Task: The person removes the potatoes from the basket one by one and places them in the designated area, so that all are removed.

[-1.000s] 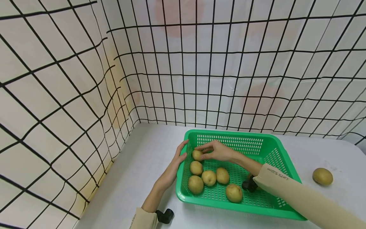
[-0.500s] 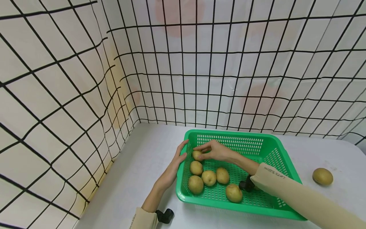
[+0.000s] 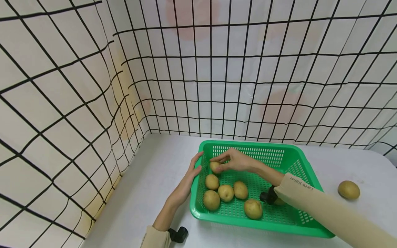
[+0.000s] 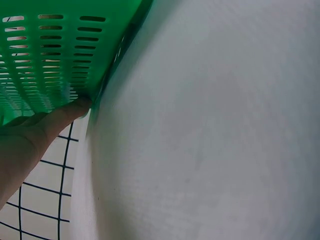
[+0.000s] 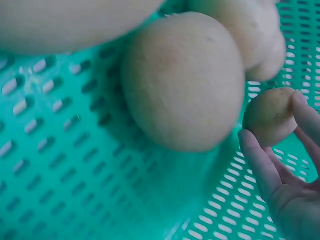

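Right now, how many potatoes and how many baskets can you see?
Potatoes: 7, with 5 lying loose in the basket, 1 pinched by the right hand, 1 on the table.
Baskets: 1, green.
Total: 8.

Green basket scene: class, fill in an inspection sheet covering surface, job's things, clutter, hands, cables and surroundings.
Surface: pale grey table, plain.
Job's things: green basket holding six visible potatoes; one potato near the far left corner is pinched; another potato outside lies on the table to the right.
Clutter: nothing seen.
Hands: left hand rests straight-fingered against the basket's left wall; right hand has its grip on the potato.
Cables: nothing seen.
Surroundings: white curtain with black grid behind and left.
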Action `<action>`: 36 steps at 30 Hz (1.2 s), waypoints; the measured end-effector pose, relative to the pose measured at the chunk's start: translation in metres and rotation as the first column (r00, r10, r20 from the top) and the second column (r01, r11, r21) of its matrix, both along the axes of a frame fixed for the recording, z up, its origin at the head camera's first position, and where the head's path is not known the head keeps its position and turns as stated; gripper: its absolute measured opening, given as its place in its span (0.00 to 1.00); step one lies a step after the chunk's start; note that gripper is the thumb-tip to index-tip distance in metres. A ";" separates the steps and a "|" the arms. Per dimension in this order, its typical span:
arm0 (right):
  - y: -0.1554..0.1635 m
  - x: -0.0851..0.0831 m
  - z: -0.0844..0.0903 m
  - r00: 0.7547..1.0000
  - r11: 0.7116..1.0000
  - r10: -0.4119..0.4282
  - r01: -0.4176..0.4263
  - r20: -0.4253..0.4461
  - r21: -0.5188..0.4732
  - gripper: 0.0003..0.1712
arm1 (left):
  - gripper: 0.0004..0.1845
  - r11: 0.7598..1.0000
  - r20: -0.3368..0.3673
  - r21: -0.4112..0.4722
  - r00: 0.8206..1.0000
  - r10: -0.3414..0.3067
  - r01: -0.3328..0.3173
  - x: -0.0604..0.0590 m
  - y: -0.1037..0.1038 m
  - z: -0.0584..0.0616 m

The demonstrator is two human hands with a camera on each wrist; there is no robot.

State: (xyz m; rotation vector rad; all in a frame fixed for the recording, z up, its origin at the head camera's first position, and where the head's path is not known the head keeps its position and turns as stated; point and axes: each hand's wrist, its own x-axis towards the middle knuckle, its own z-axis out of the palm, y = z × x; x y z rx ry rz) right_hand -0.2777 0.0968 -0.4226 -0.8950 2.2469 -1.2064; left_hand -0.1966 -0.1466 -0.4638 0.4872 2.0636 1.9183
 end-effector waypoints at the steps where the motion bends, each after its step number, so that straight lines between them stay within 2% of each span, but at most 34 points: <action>1: 0.002 0.000 0.004 1.000 1.000 -0.002 0.002 -0.007 -0.001 0.26 | 0.28 1.000 -0.002 0.000 1.000 0.003 -0.003 0.000 0.000 0.000; 7: 0.015 -0.001 0.026 1.000 1.000 -0.013 0.013 -0.025 -0.002 0.26 | 0.28 1.000 0.000 -0.005 1.000 0.014 -0.014 0.001 0.000 0.002; 14: 0.028 0.001 0.047 0.999 0.998 -0.035 0.035 0.011 -0.051 0.27 | 0.28 1.000 -0.005 -0.002 1.000 0.020 -0.020 0.000 0.000 0.002; 20: 0.042 0.004 0.061 0.998 0.997 -0.063 0.062 -0.004 -0.033 0.28 | 0.28 1.000 -0.005 0.001 1.000 0.027 -0.027 0.000 0.000 0.003; 27: 0.063 0.009 0.069 0.991 0.993 -0.119 0.118 -0.068 -0.015 0.28 | 0.28 1.000 -0.009 0.003 1.000 0.022 -0.022 -0.001 0.000 0.003; 36: 0.086 0.018 0.076 0.981 0.983 -0.186 0.185 -0.052 -0.014 0.28 | 0.29 1.000 -0.003 0.004 1.000 0.015 -0.015 -0.001 0.001 0.001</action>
